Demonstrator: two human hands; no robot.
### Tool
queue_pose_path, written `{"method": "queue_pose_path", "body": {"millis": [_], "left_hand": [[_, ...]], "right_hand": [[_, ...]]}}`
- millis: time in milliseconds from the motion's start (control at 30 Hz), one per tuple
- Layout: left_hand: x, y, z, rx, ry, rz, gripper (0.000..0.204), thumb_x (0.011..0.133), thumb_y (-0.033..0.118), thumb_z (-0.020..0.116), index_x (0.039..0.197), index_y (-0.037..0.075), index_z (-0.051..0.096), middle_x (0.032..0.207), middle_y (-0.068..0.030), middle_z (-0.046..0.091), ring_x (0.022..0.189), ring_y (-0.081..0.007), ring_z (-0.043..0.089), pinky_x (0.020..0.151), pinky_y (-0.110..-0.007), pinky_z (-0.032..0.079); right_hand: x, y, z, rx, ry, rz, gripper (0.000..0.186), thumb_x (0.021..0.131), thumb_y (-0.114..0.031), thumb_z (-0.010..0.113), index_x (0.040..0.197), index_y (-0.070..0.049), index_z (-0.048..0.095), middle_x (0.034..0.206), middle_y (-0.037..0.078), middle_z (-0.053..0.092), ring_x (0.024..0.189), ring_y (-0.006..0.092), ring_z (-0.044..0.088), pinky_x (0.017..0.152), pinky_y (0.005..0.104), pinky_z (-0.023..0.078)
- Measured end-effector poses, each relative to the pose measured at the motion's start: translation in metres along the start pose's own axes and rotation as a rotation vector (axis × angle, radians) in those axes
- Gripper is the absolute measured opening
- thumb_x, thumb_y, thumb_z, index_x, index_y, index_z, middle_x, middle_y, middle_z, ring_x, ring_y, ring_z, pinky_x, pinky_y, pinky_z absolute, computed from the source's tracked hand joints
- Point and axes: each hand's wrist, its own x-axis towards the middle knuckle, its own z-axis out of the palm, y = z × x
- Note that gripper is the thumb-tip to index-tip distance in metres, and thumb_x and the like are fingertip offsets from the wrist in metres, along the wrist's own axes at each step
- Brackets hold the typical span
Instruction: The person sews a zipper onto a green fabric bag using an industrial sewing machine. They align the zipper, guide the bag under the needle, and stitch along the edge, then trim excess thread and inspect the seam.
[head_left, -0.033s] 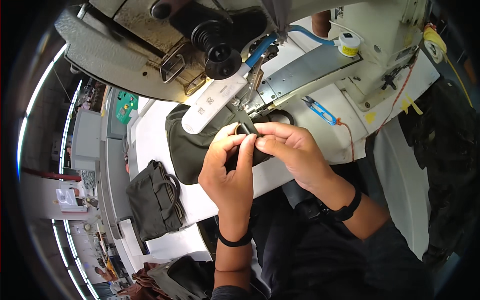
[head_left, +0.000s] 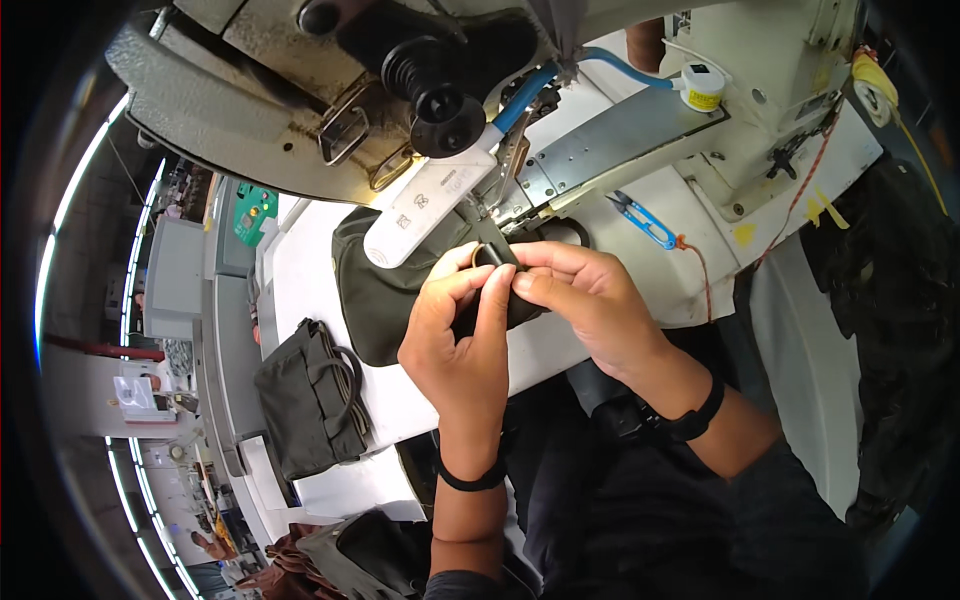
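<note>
Under the head of a sewing machine lies a dark olive fabric bag. Between both hands is a dark strap, folded or curled at its near end. It runs up to the machine's needle area. My left hand pinches the strap's left side between thumb and fingers. From the right, my right hand pinches the same strap, thumb tip close to the left thumb. Part of the bag is hidden behind my hands.
Blue thread snips on a cord lie right of my hands on the white table. A second dark bag with handles lies at the left. A white lamp arm hangs above the work. More bags are at lower left.
</note>
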Motion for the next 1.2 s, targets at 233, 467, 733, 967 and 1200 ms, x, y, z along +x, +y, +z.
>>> {"method": "queue_pose_path", "body": {"millis": [233,467,733,967,1200], "left_hand": [[0.002,-0.003,0.000,0.040,0.003,0.024,0.015,0.086,0.001,0.085,0.097,0.000,0.076,0.111,-0.0163,0.079,0.097,-0.0210,0.076,0.087,-0.030,0.057],[0.011,-0.009,0.004,-0.073,0.020,-0.046,0.008,0.093,0.002,0.080,0.098,0.000,0.074,0.111,-0.0158,0.078,0.096,-0.0148,0.074,0.083,-0.029,0.060],[0.014,-0.007,0.007,0.016,-0.053,-0.049,0.011,0.097,0.000,0.071,0.091,-0.002,0.062,0.111,-0.0166,0.076,0.097,-0.0160,0.074,0.080,-0.029,0.059],[0.013,-0.002,0.010,-0.081,-0.007,-0.128,0.012,0.097,0.000,0.071,0.092,-0.004,0.062,0.112,-0.0169,0.076,0.087,-0.0136,0.071,0.078,-0.028,0.058],[0.021,-0.001,0.006,-0.092,-0.036,-0.163,0.008,0.097,0.001,0.072,0.096,-0.004,0.065,0.115,-0.0169,0.076,0.088,-0.0137,0.072,0.080,-0.028,0.058]], "right_hand": [[0.003,0.000,0.004,0.041,0.023,-0.021,0.039,0.104,-0.009,0.064,0.138,0.009,0.062,0.114,0.005,0.073,0.102,0.0054,0.064,0.089,0.0223,0.051],[0.015,0.002,0.002,-0.031,0.053,-0.021,0.029,0.104,-0.006,0.064,0.131,0.006,0.068,0.116,0.004,0.072,0.105,0.0073,0.064,0.094,0.0246,0.052],[0.013,0.001,0.009,-0.153,0.118,-0.133,0.026,0.102,-0.010,0.067,0.121,0.006,0.071,0.095,-0.002,0.071,0.086,0.0012,0.058,0.076,0.0208,0.049],[0.012,0.002,0.010,-0.184,0.136,-0.151,0.018,0.102,-0.010,0.066,0.109,0.006,0.072,0.091,-0.001,0.072,0.083,0.0008,0.059,0.071,0.0210,0.048],[0.018,-0.003,0.009,-0.205,0.125,-0.108,0.016,0.103,-0.006,0.064,0.112,0.004,0.073,0.100,-0.001,0.072,0.091,0.0021,0.060,0.081,0.0206,0.049]]}}
